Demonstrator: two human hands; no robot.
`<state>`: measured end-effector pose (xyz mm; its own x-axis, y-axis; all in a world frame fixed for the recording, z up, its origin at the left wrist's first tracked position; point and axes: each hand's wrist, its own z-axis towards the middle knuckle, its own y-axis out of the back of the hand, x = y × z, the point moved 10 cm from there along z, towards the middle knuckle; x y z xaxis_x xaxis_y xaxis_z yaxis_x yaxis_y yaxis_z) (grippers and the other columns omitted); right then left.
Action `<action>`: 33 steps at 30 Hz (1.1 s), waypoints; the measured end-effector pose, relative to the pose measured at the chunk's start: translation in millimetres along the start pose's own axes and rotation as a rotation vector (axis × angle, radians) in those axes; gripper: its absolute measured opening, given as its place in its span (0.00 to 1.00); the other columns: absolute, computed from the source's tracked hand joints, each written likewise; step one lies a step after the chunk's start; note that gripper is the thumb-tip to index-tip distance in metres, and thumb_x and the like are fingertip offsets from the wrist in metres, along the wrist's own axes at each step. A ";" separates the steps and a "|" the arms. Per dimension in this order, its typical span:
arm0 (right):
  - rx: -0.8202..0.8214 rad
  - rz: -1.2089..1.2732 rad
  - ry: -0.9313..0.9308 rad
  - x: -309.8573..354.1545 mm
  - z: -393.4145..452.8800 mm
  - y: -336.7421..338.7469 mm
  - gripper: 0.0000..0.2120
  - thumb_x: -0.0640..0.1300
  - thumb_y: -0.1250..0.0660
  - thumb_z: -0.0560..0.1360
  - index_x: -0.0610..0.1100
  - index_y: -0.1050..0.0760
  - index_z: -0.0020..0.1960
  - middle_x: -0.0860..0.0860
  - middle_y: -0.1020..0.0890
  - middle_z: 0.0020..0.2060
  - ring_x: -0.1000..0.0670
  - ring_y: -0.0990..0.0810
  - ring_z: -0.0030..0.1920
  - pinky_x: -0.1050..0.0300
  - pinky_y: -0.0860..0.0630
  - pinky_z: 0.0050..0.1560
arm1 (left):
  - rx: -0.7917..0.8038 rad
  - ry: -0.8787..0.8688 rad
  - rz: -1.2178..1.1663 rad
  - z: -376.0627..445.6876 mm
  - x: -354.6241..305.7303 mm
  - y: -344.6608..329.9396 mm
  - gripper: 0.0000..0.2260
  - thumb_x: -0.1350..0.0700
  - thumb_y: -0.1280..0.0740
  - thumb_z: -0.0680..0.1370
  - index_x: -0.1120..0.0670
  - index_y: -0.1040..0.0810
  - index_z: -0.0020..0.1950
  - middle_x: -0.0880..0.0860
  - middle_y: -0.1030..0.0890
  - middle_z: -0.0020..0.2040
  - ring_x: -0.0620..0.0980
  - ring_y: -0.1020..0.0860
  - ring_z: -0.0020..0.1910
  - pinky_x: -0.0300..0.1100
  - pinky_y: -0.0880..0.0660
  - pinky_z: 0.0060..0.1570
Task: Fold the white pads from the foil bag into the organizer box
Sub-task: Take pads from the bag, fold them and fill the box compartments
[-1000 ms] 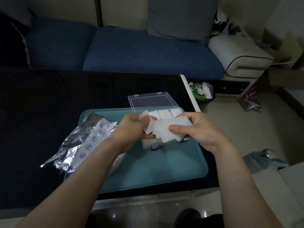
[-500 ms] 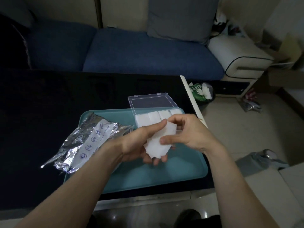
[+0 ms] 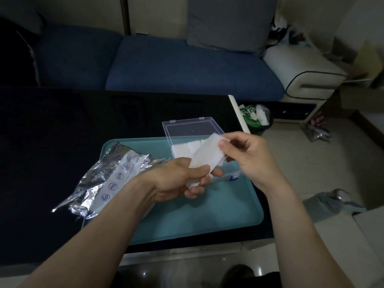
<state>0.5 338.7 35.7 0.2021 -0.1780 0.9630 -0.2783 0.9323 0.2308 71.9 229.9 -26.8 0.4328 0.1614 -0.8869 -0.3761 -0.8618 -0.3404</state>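
A: Count for me pls, what's on the worktop (image 3: pixel 62 125)?

B: From my feed: 1 teal tray (image 3: pixel 218 213), 1 foil bag (image 3: pixel 108 179), 1 clear organizer box (image 3: pixel 193 129) w/ lid flipped open toward the sofa. 2 hands in view, both mine to watch.

A: Pads?

B: 1 white pad (image 3: pixel 205 154) up in the air, held above the tray just in front of the box. Left hand (image 3: pixel 176 181) pinches its near end btw thumb and fingers; right hand (image 3: pixel 247 154) pinches the far end w/ thumb and forefinger. So both are clamped on that same pad, stretched btw them at a slant.

A: And in the box?

B: A row of folded pads (image 3: pixel 182 149) at the back of the box; I make out approx 3, can't give an exact no. since the held pad and right hand cover the rest. Something white also shows under the left fingers, can't tell if it's a 2nd pad or a fold of the same one.

A: Bag?

B: Crumpled, lying on the tray's left edge, partly off onto the dark worktop. Printed label w/ round icons faces up; text too small to read. My left forearm hides its right part.

A: Anything else?

B: Box front mostly hidden; only 1 blue latch (image 3: pixel 233 178) visible. Beyond the worktop, 1 blue sofa (image 3: pixel 187 65) w/ 1 grey cushion (image 3: pixel 230 21), and 1 bin (image 3: pixel 256 117) on the floor, contents unclear.
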 end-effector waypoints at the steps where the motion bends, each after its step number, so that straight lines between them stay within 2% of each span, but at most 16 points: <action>1: -0.076 0.032 -0.005 -0.5 0.9 9.3 0.06 0.39 0.29 0.78 0.45 0.17 0.53 0.48 0.16 0.41 0.54 0.20 0.40 0.61 0.23 0.39 | 0.000 0.003 0.004 -0.1 -0.4 0.3 0.15 0.55 0.39 0.81 0.64 0.24 0.62 0.52 0.31 0.34 0.46 0.34 0.27 0.36 0.40 0.26; 4: -0.240 0.225 -0.085 -11.6 2.2 33.9 0.05 0.42 0.28 0.77 0.45 0.17 0.52 0.46 0.18 0.42 0.50 0.21 0.40 0.57 0.22 0.41 | -0.042 0.019 -0.047 -0.6 -0.6 5.8 0.15 0.55 0.41 0.82 0.64 0.24 0.62 0.52 0.31 0.34 0.46 0.33 0.26 0.36 0.40 0.26; 7: -0.082 0.385 -0.167 -16.8 2.1 24.0 0.12 0.51 0.24 0.67 0.48 0.15 0.48 0.47 0.16 0.44 0.49 0.19 0.44 0.55 0.20 0.44 | -0.057 0.022 -0.138 -2.0 -3.3 7.5 0.14 0.54 0.41 0.82 0.61 0.22 0.57 0.53 0.30 0.34 0.46 0.34 0.26 0.37 0.42 0.27; 9: 0.071 0.358 -0.186 -13.4 -3.1 6.0 0.12 0.52 0.24 0.65 0.48 0.14 0.47 0.49 0.16 0.42 0.51 0.19 0.42 0.58 0.20 0.42 | -0.030 0.036 -0.221 -3.7 -4.7 3.1 0.13 0.49 0.41 0.80 0.57 0.24 0.54 0.54 0.30 0.35 0.48 0.34 0.27 0.39 0.44 0.29; 11: 0.138 0.284 -0.151 -7.1 -7.4 -9.0 0.10 0.47 0.25 0.69 0.45 0.15 0.48 0.48 0.16 0.41 0.51 0.19 0.40 0.60 0.21 0.38 | 0.011 0.041 -0.286 -4.8 -6.5 -1.7 0.18 0.44 0.42 0.79 0.57 0.22 0.54 0.58 0.28 0.39 0.50 0.33 0.28 0.41 0.44 0.29; 14: 0.108 0.019 -0.048 1.9 -9.4 -20.2 0.07 0.41 0.24 0.72 0.43 0.17 0.49 0.48 0.15 0.41 0.50 0.17 0.41 0.57 0.20 0.40 | 0.119 0.033 -0.288 -5.3 -8.6 -14.1 0.28 0.38 0.44 0.79 0.60 0.21 0.61 0.65 0.23 0.48 0.58 0.22 0.35 0.43 0.29 0.31; 16: 0.075 -0.084 -0.001 6.0 -9.8 -23.7 0.06 0.41 0.22 0.71 0.43 0.16 0.48 0.52 0.15 0.40 0.53 0.16 0.41 0.59 0.19 0.41 | 0.092 0.019 -0.225 -4.8 -7.7 -13.8 0.25 0.41 0.41 0.80 0.58 0.25 0.68 0.68 0.21 0.53 0.62 0.19 0.42 0.46 0.22 0.35; 18: 0.058 -0.071 0.032 7.9 -9.0 -25.2 0.05 0.40 0.24 0.72 0.43 0.15 0.48 0.53 0.14 0.39 0.56 0.16 0.39 0.61 0.20 0.40 | -0.002 0.001 -0.166 -3.1 -5.0 -6.0 0.21 0.49 0.37 0.80 0.61 0.28 0.68 0.66 0.19 0.53 0.63 0.18 0.44 0.46 0.20 0.36; 20: 0.060 -0.035 0.032 9.1 -8.2 -25.5 0.04 0.39 0.26 0.75 0.43 0.15 0.49 0.54 0.14 0.38 0.58 0.17 0.38 0.64 0.22 0.40 | -0.066 -0.011 -0.152 -2.0 -2.2 0.4 0.16 0.56 0.35 0.80 0.63 0.27 0.65 0.63 0.18 0.47 0.58 0.18 0.38 0.43 0.21 0.33; 22: 0.063 -0.041 0.010 7.5 -8.1 -25.5 0.05 0.39 0.29 0.77 0.43 0.15 0.52 0.55 0.15 0.40 0.59 0.17 0.39 0.65 0.23 0.41 | -0.103 -0.022 -0.123 -0.4 -1.1 6.2 0.14 0.58 0.34 0.79 0.63 0.24 0.61 0.58 0.20 0.40 0.53 0.23 0.32 0.40 0.25 0.29; 25: 0.107 -0.161 -0.037 1.5 -6.5 -26.7 0.15 0.40 0.31 0.79 0.53 0.20 0.63 0.56 0.18 0.56 0.58 0.20 0.53 0.63 0.23 0.48 | -0.120 0.002 -0.111 0.1 -1.1 9.7 0.12 0.57 0.34 0.77 0.61 0.21 0.58 0.56 0.22 0.39 0.51 0.25 0.31 0.40 0.28 0.29; 28: 0.357 -0.053 -0.093 0.4 -16.4 -45.3 0.37 0.36 0.28 0.69 0.58 0.32 0.73 0.57 0.27 0.69 0.58 0.25 0.66 0.59 0.22 0.53 | -0.091 0.038 -0.141 -1.0 0.4 6.1 0.12 0.61 0.33 0.75 0.60 0.22 0.58 0.60 0.19 0.47 0.55 0.20 0.38 0.41 0.26 0.32; 30: 0.483 -0.102 -0.092 3.4 -28.1 -59.4 0.47 0.37 0.21 0.68 0.58 0.41 0.78 0.56 0.31 0.70 0.63 0.26 0.65 0.62 0.22 0.54 | -0.034 0.043 -0.193 -1.0 0.9 0.8 0.17 0.60 0.31 0.72 0.61 0.22 0.60 0.63 0.21 0.54 0.58 0.21 0.47 0.45 0.28 0.43; 31: 0.507 -0.167 -0.099 2.0 -32.0 -65.6 0.52 0.37 0.19 0.66 0.61 0.45 0.79 0.56 0.32 0.70 0.62 0.24 0.64 0.62 0.21 0.54 | -0.004 0.039 -0.232 -0.5 0.0 -1.8 0.19 0.58 0.29 0.70 0.60 0.23 0.61 0.64 0.24 0.56 0.60 0.25 0.51 0.47 0.32 0.49; 33: 0.490 -0.332 -0.101 -4.3 -33.5 -75.0 0.61 0.41 0.15 0.61 0.68 0.51 0.78 0.57 0.35 0.68 0.56 0.22 0.62 0.56 0.18 0.53 | 0.021 0.031 -0.286 -0.2 -2.4 -6.1 0.18 0.56 0.27 0.68 0.57 0.21 0.57 0.63 0.27 0.54 0.60 0.30 0.51 0.48 0.36 0.51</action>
<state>52.0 280.0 9.6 0.2688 -0.4864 0.8314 -0.6212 0.5721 0.5355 73.3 234.6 -22.5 0.5487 0.3810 -0.7442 -0.2521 -0.7733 -0.5817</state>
